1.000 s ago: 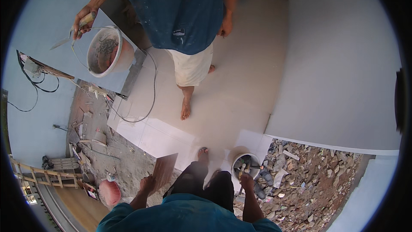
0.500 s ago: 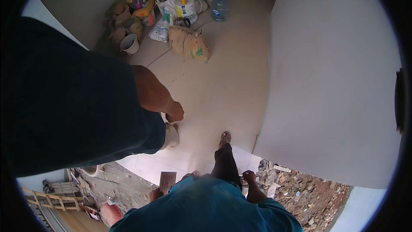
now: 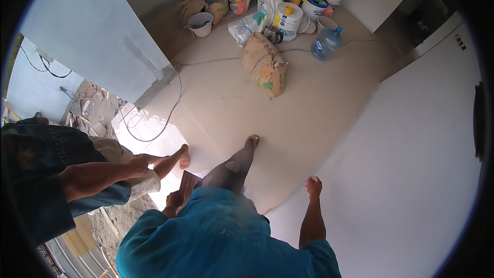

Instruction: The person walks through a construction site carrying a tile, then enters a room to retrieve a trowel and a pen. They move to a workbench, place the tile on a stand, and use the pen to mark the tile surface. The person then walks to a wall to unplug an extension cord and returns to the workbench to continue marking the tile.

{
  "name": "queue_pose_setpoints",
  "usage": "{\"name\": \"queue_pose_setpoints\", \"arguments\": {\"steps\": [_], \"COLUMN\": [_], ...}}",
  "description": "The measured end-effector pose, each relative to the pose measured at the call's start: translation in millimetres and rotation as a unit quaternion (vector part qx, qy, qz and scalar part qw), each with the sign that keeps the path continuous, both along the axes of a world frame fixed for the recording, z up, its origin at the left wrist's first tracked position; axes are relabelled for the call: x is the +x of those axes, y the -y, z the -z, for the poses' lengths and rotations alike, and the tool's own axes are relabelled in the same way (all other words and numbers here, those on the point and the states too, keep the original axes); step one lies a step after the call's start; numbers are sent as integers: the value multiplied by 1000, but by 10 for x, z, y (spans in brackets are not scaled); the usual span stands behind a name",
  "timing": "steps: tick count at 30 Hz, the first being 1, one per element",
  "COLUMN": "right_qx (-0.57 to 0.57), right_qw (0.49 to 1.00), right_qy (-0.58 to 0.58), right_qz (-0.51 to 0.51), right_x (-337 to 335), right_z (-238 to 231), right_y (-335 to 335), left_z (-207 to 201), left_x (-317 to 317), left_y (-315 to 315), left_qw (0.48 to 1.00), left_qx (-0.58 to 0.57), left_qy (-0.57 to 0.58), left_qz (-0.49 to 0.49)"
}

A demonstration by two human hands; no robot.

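Observation:
My left hand [image 3: 175,201] grips a brown, flat rectangular board [image 3: 187,184] beside my left hip. The board is tilted, and part of it is hidden by my shirt. Out to the right, near the pale wall [image 3: 396,175], is my right hand [image 3: 313,187], its fingers curled in a loose fist with nothing visible in them. One sandalled foot [image 3: 252,140] is forward on the beige tiled floor [image 3: 216,108].
At left stands another person [image 3: 56,164] in a dark shirt. A brown paper sack [image 3: 263,64] and a blue water jug [image 3: 326,45] stand ahead, before buckets [image 3: 288,23] and bags. A cable [image 3: 179,92] crosses the floor. Rubble [image 3: 92,110] lies beyond the doorway.
I have stepped further in and turned, bringing the sack and jug closer. The other person now appears lower at the left. My right hand has swung outward and forward; the board stays in my left.

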State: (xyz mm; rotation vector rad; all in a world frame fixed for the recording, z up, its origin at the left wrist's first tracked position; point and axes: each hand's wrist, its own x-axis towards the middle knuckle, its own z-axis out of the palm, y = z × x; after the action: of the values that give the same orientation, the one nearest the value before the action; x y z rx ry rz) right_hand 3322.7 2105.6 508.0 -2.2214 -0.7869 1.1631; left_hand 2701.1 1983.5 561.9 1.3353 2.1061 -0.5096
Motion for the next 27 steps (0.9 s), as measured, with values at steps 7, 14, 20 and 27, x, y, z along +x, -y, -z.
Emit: {"name": "queue_pose_setpoints", "arguments": {"steps": [7,14,20,27], "right_qx": [50,-128,-227,-177], "right_qw": [997,991,967,984], "right_qy": [29,-35,-26,-11], "right_qz": [-44,17,-111,7], "right_x": [863,1159,1664,2669], "right_z": [-35,-948,-1547,-1729], "right_y": [-1806,-2156,-2611,-4079], "left_z": [-2,-232,-286,-409], "left_x": [1175,2011,2758,3498], "left_y": [-2245,-3930,-4901,-5303], "left_qw": [998,993,974,975], "left_qx": [56,83,131,79], "left_qy": [32,67,73,133], "left_qz": [-23,-59,-170,-161]}}
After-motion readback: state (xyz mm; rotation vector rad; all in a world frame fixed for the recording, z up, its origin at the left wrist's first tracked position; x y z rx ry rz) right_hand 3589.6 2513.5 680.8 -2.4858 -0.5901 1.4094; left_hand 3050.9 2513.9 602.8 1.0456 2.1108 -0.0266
